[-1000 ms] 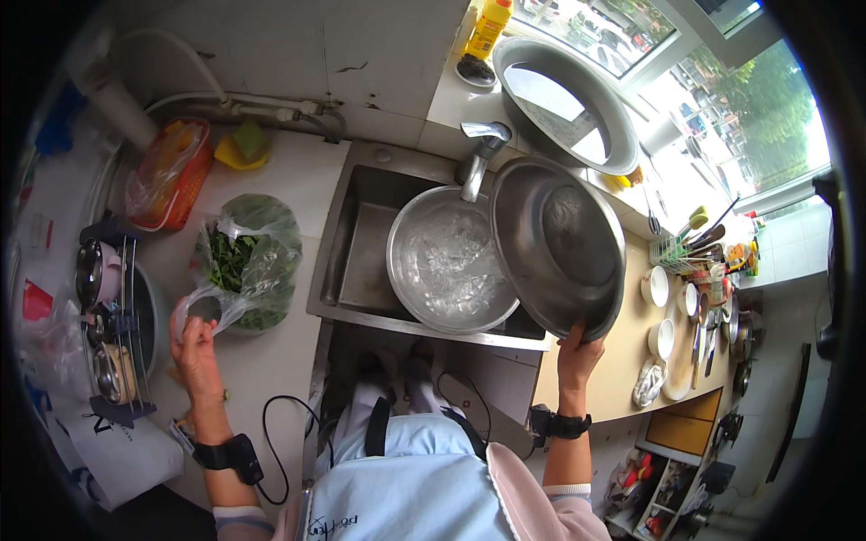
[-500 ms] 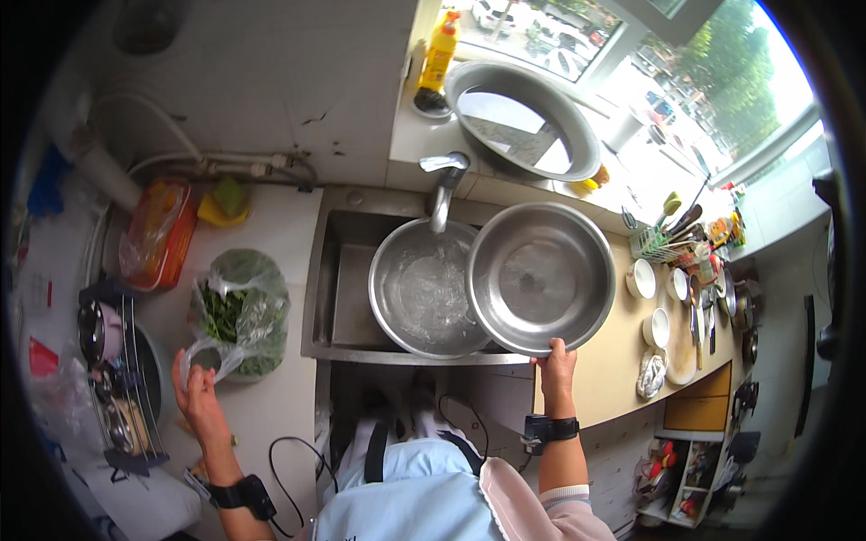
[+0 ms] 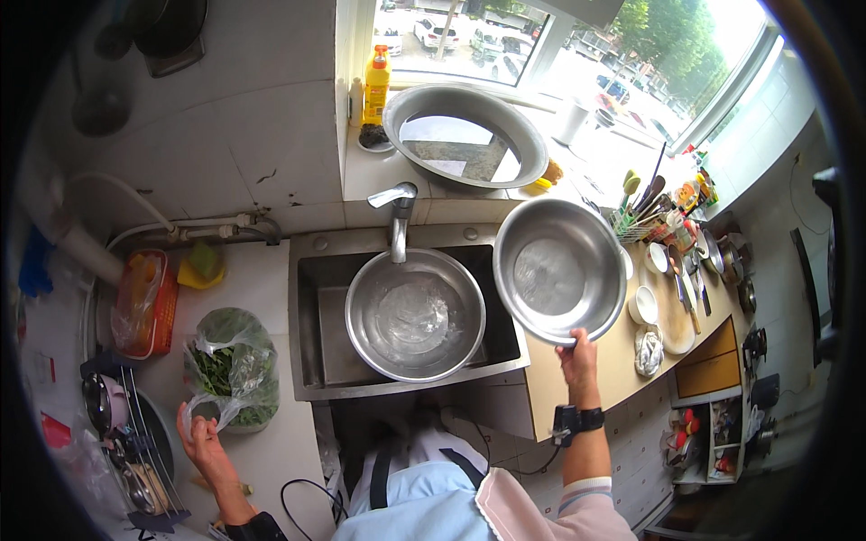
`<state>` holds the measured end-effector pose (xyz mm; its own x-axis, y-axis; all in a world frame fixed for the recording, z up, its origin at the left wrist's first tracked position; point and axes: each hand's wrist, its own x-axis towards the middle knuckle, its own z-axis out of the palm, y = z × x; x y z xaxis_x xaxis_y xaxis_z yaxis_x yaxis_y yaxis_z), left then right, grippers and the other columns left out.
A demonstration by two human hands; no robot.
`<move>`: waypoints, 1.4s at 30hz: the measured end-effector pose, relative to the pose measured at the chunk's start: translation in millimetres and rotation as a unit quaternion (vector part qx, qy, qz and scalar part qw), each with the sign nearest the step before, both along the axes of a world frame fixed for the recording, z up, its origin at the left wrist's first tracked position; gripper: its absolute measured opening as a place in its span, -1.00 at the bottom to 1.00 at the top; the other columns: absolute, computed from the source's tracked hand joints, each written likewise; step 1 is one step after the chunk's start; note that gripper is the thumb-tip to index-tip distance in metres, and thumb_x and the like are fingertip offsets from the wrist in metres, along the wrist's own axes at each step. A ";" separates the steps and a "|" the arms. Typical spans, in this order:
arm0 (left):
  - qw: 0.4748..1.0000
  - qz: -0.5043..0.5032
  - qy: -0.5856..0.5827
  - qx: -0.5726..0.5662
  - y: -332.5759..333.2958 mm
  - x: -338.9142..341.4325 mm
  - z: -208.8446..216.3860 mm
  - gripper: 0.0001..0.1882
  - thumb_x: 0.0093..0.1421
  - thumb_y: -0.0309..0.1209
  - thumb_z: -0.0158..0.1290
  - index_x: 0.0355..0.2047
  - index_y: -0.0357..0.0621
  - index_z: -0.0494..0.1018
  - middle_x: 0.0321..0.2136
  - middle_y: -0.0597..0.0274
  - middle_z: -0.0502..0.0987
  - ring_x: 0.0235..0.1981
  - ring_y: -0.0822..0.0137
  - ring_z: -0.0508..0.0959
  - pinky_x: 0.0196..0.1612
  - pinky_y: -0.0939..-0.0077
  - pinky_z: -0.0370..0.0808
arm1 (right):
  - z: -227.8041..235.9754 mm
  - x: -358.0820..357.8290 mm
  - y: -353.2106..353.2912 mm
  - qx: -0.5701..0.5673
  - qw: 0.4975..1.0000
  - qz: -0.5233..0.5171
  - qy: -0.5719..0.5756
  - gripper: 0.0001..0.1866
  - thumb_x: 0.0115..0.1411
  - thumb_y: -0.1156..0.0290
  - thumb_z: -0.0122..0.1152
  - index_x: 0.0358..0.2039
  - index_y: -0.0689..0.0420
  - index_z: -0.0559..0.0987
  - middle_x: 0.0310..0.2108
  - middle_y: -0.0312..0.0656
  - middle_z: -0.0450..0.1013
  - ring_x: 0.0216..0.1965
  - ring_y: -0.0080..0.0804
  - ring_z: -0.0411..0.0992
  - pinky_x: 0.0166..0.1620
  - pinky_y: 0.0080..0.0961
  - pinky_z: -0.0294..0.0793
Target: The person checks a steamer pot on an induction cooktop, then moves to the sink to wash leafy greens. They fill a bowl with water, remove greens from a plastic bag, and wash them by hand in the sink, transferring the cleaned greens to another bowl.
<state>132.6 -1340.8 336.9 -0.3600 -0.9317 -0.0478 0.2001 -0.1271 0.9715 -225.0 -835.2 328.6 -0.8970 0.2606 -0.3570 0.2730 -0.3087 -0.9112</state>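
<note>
My right hand (image 3: pixel 580 362) is closed on the near rim of a steel basin (image 3: pixel 557 275), which it holds over the counter just right of the sink. That basin's hollow side faces up, and it looks bare inside. A second steel basin (image 3: pixel 415 311) with some whitish water in it sits in the sink under the tap (image 3: pixel 398 225). On the left counter my left hand (image 3: pixel 209 451) has its fingers bent around the gathered edge of a clear plastic bag (image 3: pixel 244 347). Leafy greens (image 3: pixel 214 371) show through the bag.
A large grey tub (image 3: pixel 532 135) of water stands on the window sill beside a yellow bottle (image 3: pixel 376 86). A red basket (image 3: pixel 162 316) and a dish rack (image 3: pixel 144 451) are at left. White bowls (image 3: pixel 644 305), a cutting board (image 3: pixel 675 316) and a utensil basket (image 3: pixel 636 224) occupy the right counter.
The basin in my right hand has moved right, off the sink basin that it partly covered. My left hand stays at the bag. The whole view has shifted.
</note>
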 end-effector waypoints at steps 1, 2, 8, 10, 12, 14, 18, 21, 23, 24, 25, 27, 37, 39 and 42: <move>1.000 -0.003 0.004 -0.002 0.3 -0.7 -0.2 -0.43 0.15 -0.43 0.00 0.19 -0.22 0.19 -0.44 0.41 0.27 -0.42 0.53 0.24 -0.01 0.47 0.24 | 11.6 -12.9 1.2 0.004 1.000 -0.002 0.012 -0.86 0.11 0.47 0.00 -0.34 0.26 0.43 -0.53 -0.20 0.43 -0.61 -0.42 0.43 -0.62 -0.54 0.48; 1.000 -0.006 0.008 -0.004 0.9 -1.1 -0.4 -0.43 0.15 -0.43 0.00 0.19 -0.22 0.19 -0.44 0.41 0.27 -0.42 0.53 0.24 -0.02 0.48 0.24 | 23.6 -27.1 0.9 -0.002 1.000 -0.004 0.029 -0.87 0.11 0.47 0.01 -0.36 0.25 0.44 -0.53 -0.21 0.42 -0.62 -0.43 0.42 -0.62 -0.53 0.47; 1.000 0.023 -0.008 -0.007 6.8 -1.0 0.9 -0.46 0.17 -0.42 0.00 0.18 -0.20 0.21 -0.42 0.42 0.26 -0.43 0.54 0.23 -0.01 0.50 0.24 | 90.7 -135.3 -33.2 0.039 0.991 0.023 0.128 -0.86 0.14 0.42 0.04 -0.43 0.25 0.42 -0.55 -0.21 0.41 -0.64 -0.43 0.41 -0.59 -0.57 0.53; 0.999 0.047 -0.009 0.000 11.0 -1.4 2.8 -0.46 0.17 -0.42 0.00 0.17 -0.20 0.21 -0.42 0.42 0.25 -0.43 0.53 0.22 -0.02 0.50 0.24 | 107.3 -174.2 -51.0 0.078 0.985 0.053 0.144 -0.79 0.17 0.45 -0.01 -0.27 0.36 0.40 -0.47 -0.11 0.43 -0.62 -0.38 0.46 -0.57 -0.54 0.60; 0.998 0.067 -0.016 0.002 15.9 -3.5 5.6 -0.47 0.17 -0.42 0.00 0.17 -0.20 0.22 -0.42 0.42 0.25 -0.43 0.53 0.22 -0.03 0.51 0.24 | 115.6 -210.1 -73.0 0.119 0.974 0.071 0.182 -0.67 0.21 0.44 -0.06 -0.11 0.44 0.31 -0.44 -0.05 0.45 -0.64 -0.38 0.48 -0.64 -0.56 0.57; 0.996 0.084 -0.034 0.002 21.8 -6.3 8.8 -0.46 0.17 -0.42 0.00 0.17 -0.20 0.22 -0.41 0.41 0.26 -0.41 0.52 0.22 -0.05 0.51 0.25 | 124.6 -245.1 -93.3 0.247 0.949 0.073 0.182 -0.46 0.18 0.43 -0.08 0.13 0.41 0.11 -0.39 0.09 0.48 -0.68 -0.23 0.51 -0.62 -0.48 0.57; 0.992 0.123 -0.034 0.006 33.2 -13.0 13.6 -0.46 0.17 -0.42 0.00 0.17 -0.20 0.21 -0.39 0.40 0.26 -0.38 0.52 0.23 -0.07 0.53 0.25 | 133.3 -286.2 -124.9 0.422 0.880 0.110 0.188 -0.21 0.16 0.40 -0.06 0.32 0.24 -0.16 -0.34 0.21 0.52 -0.54 -0.08 0.57 -0.37 -0.29 0.59; 0.987 0.154 -0.045 0.011 40.5 -15.2 13.9 -0.47 0.18 -0.43 -0.02 0.18 -0.20 0.21 -0.37 0.39 0.27 -0.37 0.52 0.23 -0.08 0.54 0.26 | 135.1 -306.1 -145.0 0.561 0.804 0.105 0.166 -0.20 0.16 0.40 -0.03 0.34 0.17 -0.17 -0.30 0.24 0.51 -0.32 0.08 0.55 -0.16 -0.17 0.53; 0.984 0.164 -0.061 0.015 44.2 -14.0 12.9 -0.48 0.20 -0.44 -0.03 0.18 -0.19 0.21 -0.35 0.39 0.28 -0.35 0.53 0.24 -0.09 0.55 0.27 | 133.6 -314.7 -152.9 0.581 0.788 0.126 0.158 -0.19 0.17 0.40 -0.02 0.35 0.17 -0.17 -0.28 0.27 0.50 -0.17 0.17 0.49 -0.05 -0.10 0.45; 0.985 0.162 -0.056 0.013 45.7 -13.0 11.9 -0.48 0.20 -0.44 -0.03 0.19 -0.19 0.21 -0.33 0.39 0.29 -0.35 0.53 0.24 -0.09 0.55 0.28 | 131.2 -317.7 -156.5 0.592 0.777 0.128 0.174 -0.19 0.17 0.40 -0.02 0.35 0.17 -0.16 -0.28 0.27 0.50 -0.18 0.17 0.49 -0.05 -0.10 0.45; 0.985 0.166 -0.053 0.016 47.3 -11.7 10.5 -0.48 0.21 -0.43 -0.03 0.19 -0.19 0.21 -0.32 0.38 0.30 -0.35 0.53 0.25 -0.09 0.55 0.29 | 129.0 -320.4 -159.8 0.604 0.763 0.127 0.193 -0.20 0.17 0.40 -0.02 0.35 0.18 -0.16 -0.29 0.27 0.50 -0.19 0.17 0.49 -0.05 -0.10 0.45; 0.984 0.169 -0.052 0.018 49.7 -8.4 7.5 -0.48 0.22 -0.42 -0.03 0.20 -0.19 0.20 -0.29 0.37 0.31 -0.33 0.53 0.27 -0.08 0.55 0.31 | 124.6 -324.9 -167.0 0.598 0.766 0.142 0.189 -0.19 0.16 0.42 -0.02 0.34 0.18 -0.16 -0.29 0.27 0.50 -0.23 0.14 0.52 -0.11 -0.14 0.49; 0.984 0.170 -0.055 0.009 51.3 4.2 -0.3 -0.49 0.23 -0.40 -0.03 0.20 -0.18 0.21 -0.16 0.33 0.35 -0.24 0.53 0.33 -0.05 0.56 0.32 | 96.1 -341.2 -191.1 0.399 0.886 0.210 0.102 -0.17 0.13 0.44 -0.07 0.36 0.15 -0.20 -0.07 0.30 0.40 -0.45 0.01 0.57 -0.47 -0.32 0.65; 0.984 0.169 -0.058 0.008 52.0 5.0 0.4 -0.49 0.24 -0.40 -0.04 0.20 -0.16 0.21 -0.10 0.33 0.34 -0.23 0.53 0.33 -0.03 0.54 0.31 | 87.4 -344.1 -189.2 0.329 0.919 0.205 0.067 -0.30 0.14 0.47 -0.11 0.30 0.18 -0.03 -0.10 0.15 0.41 -0.43 -0.12 0.56 -0.52 -0.41 0.65; 0.983 0.174 -0.056 0.011 51.6 3.7 1.9 -0.49 0.24 -0.40 -0.04 0.20 -0.15 0.22 -0.03 0.32 0.32 -0.20 0.52 0.32 0.00 0.52 0.29 | 78.1 -345.8 -179.7 0.183 0.952 0.244 0.020 -0.58 0.12 0.50 -0.09 0.02 0.29 0.31 -0.24 -0.03 0.42 -0.45 -0.24 0.52 -0.54 -0.53 0.62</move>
